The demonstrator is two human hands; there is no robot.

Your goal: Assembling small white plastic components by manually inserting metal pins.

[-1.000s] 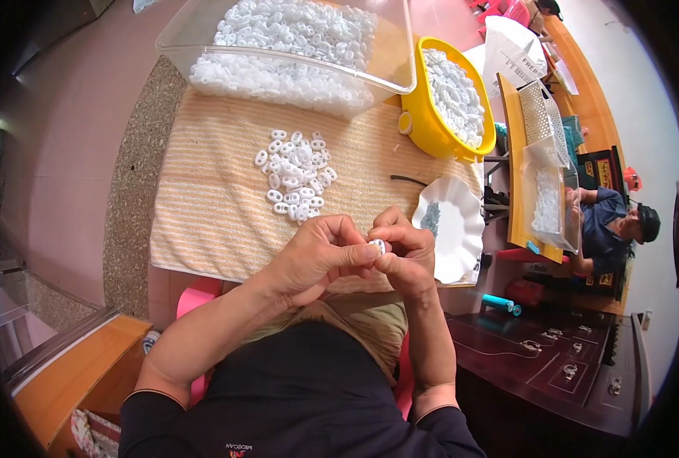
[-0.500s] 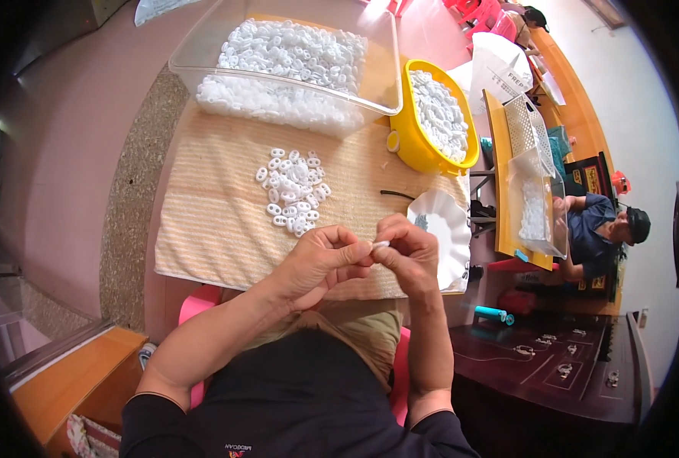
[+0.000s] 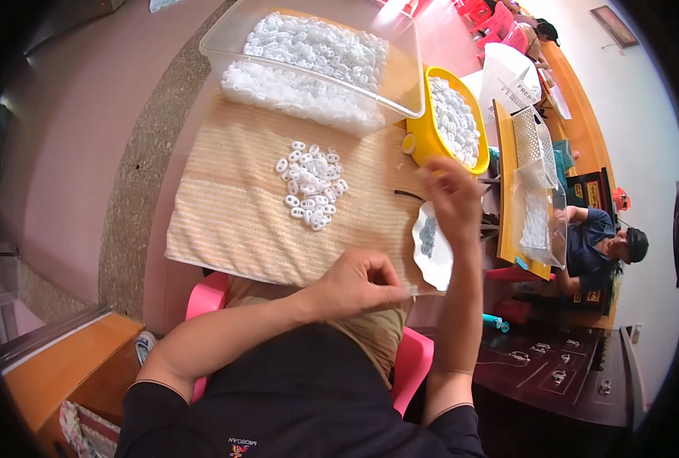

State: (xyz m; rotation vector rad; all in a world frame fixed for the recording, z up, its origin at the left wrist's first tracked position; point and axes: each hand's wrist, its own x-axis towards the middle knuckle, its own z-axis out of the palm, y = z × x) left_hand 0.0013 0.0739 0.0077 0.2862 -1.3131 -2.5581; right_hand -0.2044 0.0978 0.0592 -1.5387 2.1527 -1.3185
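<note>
My left hand (image 3: 360, 284) is above the table's near edge, its thumb and fingers pinched together; anything between them is too small to make out. My right hand (image 3: 455, 200), smeared by motion, is raised beside the yellow tub (image 3: 423, 131), over the far end of a white scalloped plate (image 3: 440, 263). Small grey-green bits (image 3: 429, 238) lie on that plate. Left of it on the striped towel (image 3: 232, 206) is a loose pile of white oval plastic pieces (image 3: 314, 179) with two holes each. More white pieces fill the tub.
A large clear bin (image 3: 400, 98) of white pieces stands at the far side. A thin black stick (image 3: 409, 195) lies near the plate. To the right, a person in a cap (image 3: 610, 237) sits by a clear box (image 3: 539, 217). A pink chair (image 3: 414, 359) is under me.
My hands have come apart. The right one has moved up and away towards the tub, and the left has dropped nearer to me. The view has shifted slightly.
</note>
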